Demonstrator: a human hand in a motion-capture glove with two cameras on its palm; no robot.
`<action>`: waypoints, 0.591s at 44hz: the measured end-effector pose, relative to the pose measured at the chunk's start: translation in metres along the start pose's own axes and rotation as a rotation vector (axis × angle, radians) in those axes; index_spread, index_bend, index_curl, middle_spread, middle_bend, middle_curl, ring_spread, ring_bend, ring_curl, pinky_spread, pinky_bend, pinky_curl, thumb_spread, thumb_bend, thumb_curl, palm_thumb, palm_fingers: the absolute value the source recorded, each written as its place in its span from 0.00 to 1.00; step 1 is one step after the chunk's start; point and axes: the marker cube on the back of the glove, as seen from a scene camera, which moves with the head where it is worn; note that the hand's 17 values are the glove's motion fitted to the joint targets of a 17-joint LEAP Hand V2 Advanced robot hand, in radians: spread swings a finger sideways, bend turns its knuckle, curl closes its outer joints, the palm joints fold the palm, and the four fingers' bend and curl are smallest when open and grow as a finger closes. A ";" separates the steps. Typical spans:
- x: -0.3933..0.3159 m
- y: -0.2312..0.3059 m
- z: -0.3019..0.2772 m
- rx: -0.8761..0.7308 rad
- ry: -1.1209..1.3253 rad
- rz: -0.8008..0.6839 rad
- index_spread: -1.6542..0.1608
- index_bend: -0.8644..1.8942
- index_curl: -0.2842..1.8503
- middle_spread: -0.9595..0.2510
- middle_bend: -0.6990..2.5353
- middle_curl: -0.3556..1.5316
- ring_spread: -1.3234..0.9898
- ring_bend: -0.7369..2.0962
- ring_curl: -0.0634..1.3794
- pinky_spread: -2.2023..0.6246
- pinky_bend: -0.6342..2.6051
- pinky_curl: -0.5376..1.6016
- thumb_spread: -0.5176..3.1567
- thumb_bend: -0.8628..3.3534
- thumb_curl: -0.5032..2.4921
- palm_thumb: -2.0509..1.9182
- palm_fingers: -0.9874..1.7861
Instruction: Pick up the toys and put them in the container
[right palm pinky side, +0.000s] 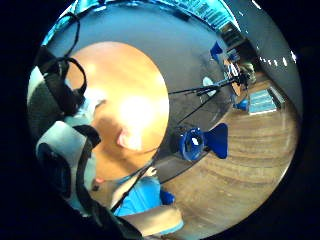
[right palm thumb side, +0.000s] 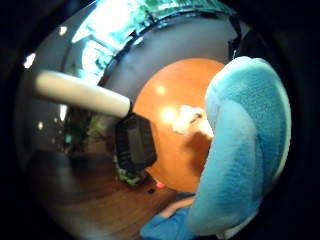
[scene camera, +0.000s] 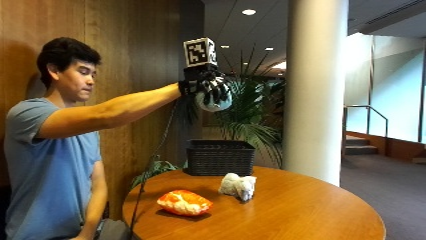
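My gloved right hand (scene camera: 209, 88) is raised high above the black basket (scene camera: 219, 156), its fingers curled round a light blue and white plush toy (scene camera: 215, 102). That blue plush (right palm thumb side: 245, 150) fills much of the thumb side palm view. A white plush toy (scene camera: 238, 186) lies on the round wooden table (scene camera: 299, 212) in front of the basket, also visible as the white plush (right palm thumb side: 186, 119) beside the basket (right palm thumb side: 135, 142). An orange and white plush toy (scene camera: 184, 202) lies nearer the person, at the table's left side.
A large white pillar (scene camera: 316, 85) stands behind the table to the right, with a potted palm (scene camera: 249, 115) behind the basket. Wood-panelled wall is on the left. A blue chair (right palm pinky side: 205, 141) and a tripod (right palm pinky side: 210, 92) stand on the floor beyond the table.
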 end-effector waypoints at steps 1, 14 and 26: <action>-0.011 0.003 -0.003 0.005 -0.005 -0.026 0.71 0.37 0.29 0.42 0.33 0.50 0.38 0.62 0.41 0.63 0.54 0.44 0.35 0.23 0.45 0.72 0.68; -0.182 0.033 0.013 -0.010 -0.046 -0.153 0.71 0.37 0.30 0.41 0.32 0.53 0.38 0.62 0.42 0.63 0.54 0.45 0.35 0.22 0.46 0.72 0.68; -0.253 0.061 0.044 -0.017 -0.173 -0.436 0.71 0.37 0.30 0.39 0.31 0.57 0.38 0.62 0.42 0.63 0.54 0.45 0.35 0.22 0.48 0.72 0.68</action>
